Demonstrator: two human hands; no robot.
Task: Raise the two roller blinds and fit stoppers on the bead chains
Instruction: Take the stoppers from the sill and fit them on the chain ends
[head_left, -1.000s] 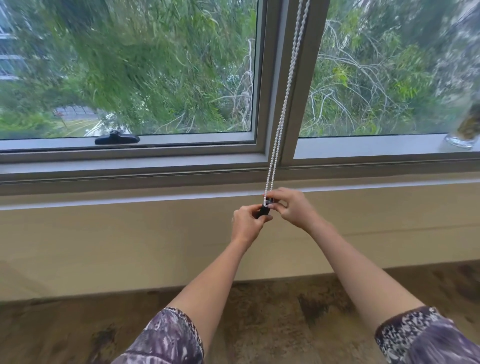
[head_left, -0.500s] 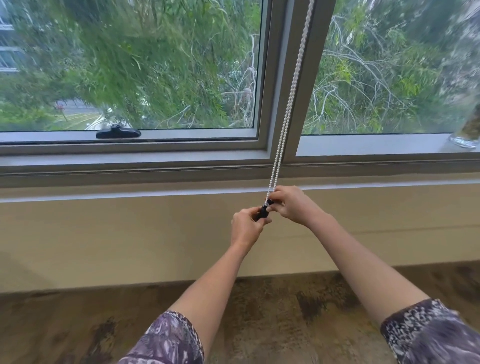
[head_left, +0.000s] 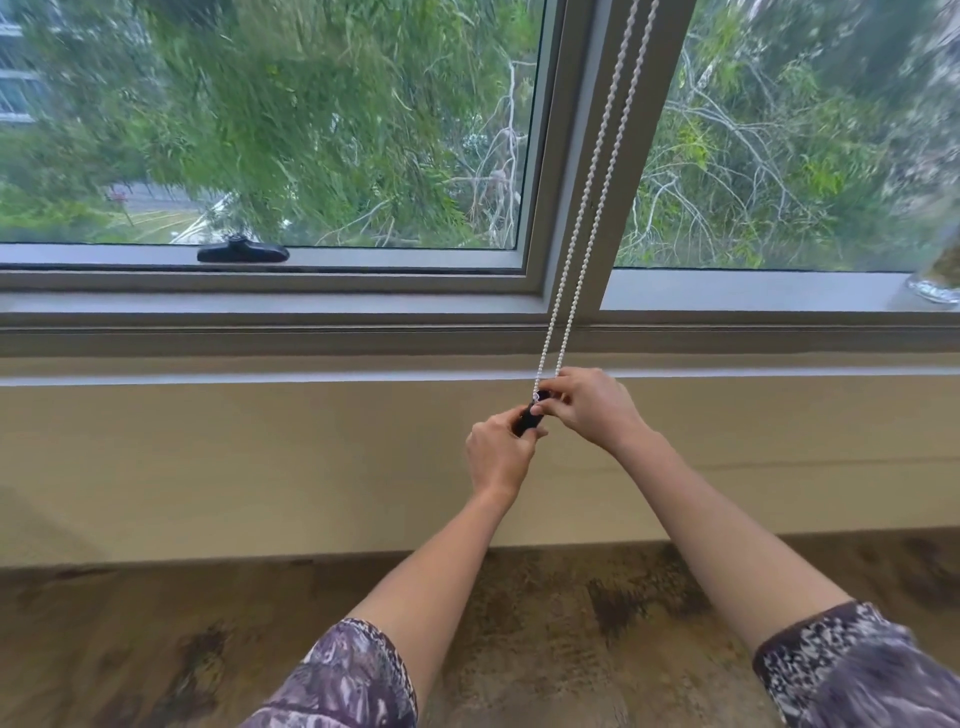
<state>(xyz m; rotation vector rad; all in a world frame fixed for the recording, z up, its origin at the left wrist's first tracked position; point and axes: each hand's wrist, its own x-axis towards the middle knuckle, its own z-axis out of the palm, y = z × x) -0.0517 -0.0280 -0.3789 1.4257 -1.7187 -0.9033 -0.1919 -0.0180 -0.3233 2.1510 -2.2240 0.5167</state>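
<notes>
Your left hand (head_left: 498, 452) grips the black stopper (head_left: 527, 418), fingers curled round its lower end. Your right hand (head_left: 592, 410) is just above and beside it, touching the stopper's top, and pinches the bottom of the chain (head_left: 585, 192). Both strands run up and away from your right fingertips. The beads may already sit in the stopper; your fingers hide that.

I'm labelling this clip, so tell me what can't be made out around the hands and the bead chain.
Head view:
- Stopper: mostly covered by left hand and right hand; clipped or not, unclear.
- Bead chain: bottom loop hidden behind the right hand.
- Roller blinds: beyond the top edge.
- Glass object: cut by right edge.
</notes>
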